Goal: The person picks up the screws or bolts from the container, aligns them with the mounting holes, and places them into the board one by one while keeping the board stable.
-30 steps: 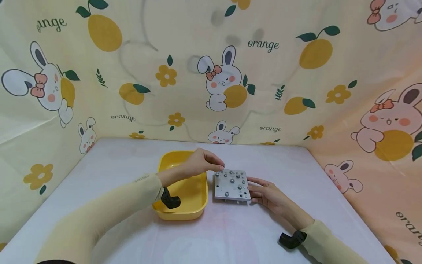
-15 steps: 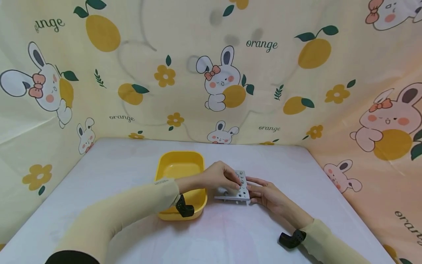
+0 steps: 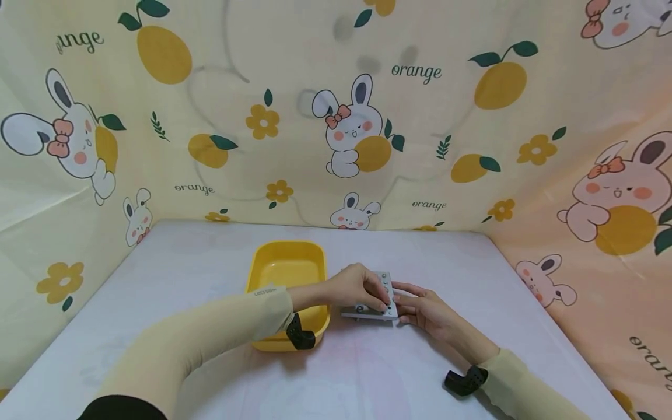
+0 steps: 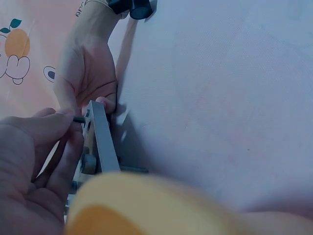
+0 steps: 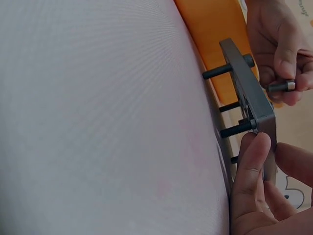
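A grey metal plate [image 3: 387, 294] with holes and several screws is held raised off the table, just right of the yellow tray. Threaded screw shanks [image 5: 237, 129] stick out of its underside. My right hand [image 3: 433, 312] grips the plate's right edge between thumb and fingers. Over the plate's near right part, my left hand [image 3: 357, 289] pinches a small dark screw [image 5: 281, 86] between thumb and fingertips. In the left wrist view the screw's tip is right at a hole near the plate's end. The left hand covers much of the plate's top in the head view.
The yellow tray [image 3: 286, 245] stands under my left forearm, close to the plate. A white-covered table [image 3: 210, 256] spreads around both, with printed cloth walls [image 3: 294, 70] behind and at the sides. Each wrist carries a black camera mount [image 3: 464, 382].
My left hand has moved right and nearer, from the plate's far left corner across to its near right part. The right hand and plate have stayed put.
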